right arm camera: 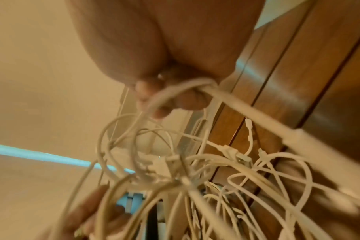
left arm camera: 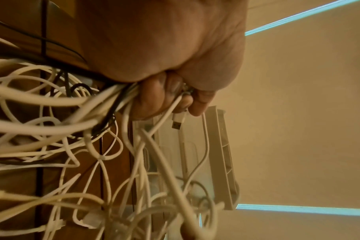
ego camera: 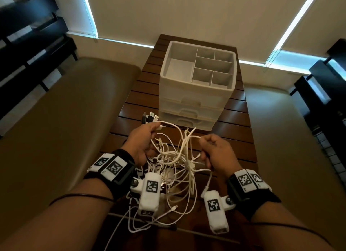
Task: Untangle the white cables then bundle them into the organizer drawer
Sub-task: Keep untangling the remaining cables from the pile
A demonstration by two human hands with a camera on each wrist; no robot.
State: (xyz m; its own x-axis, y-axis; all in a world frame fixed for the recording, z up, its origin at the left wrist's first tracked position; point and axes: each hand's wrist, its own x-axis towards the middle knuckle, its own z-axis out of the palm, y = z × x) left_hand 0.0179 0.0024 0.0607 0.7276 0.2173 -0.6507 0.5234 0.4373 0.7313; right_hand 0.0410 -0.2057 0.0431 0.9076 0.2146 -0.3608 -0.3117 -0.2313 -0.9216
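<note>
Dark slatted wood of the table (ego camera: 237,117) fills the frame's centre, with the organizer drawer (ego camera: 196,93) standing at upper centre. At lower centre the tangled white cables (ego camera: 176,157) are gripped by the left hand (ego camera: 139,145) from the left, its fingers curled round several strands, and pinched by the right hand (ego camera: 218,152) from the right.

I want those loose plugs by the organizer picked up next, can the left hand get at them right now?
Probably not yet: the left hand is close to the loose plugs with nothing between, but it grips the white cables and must let go first.
</note>
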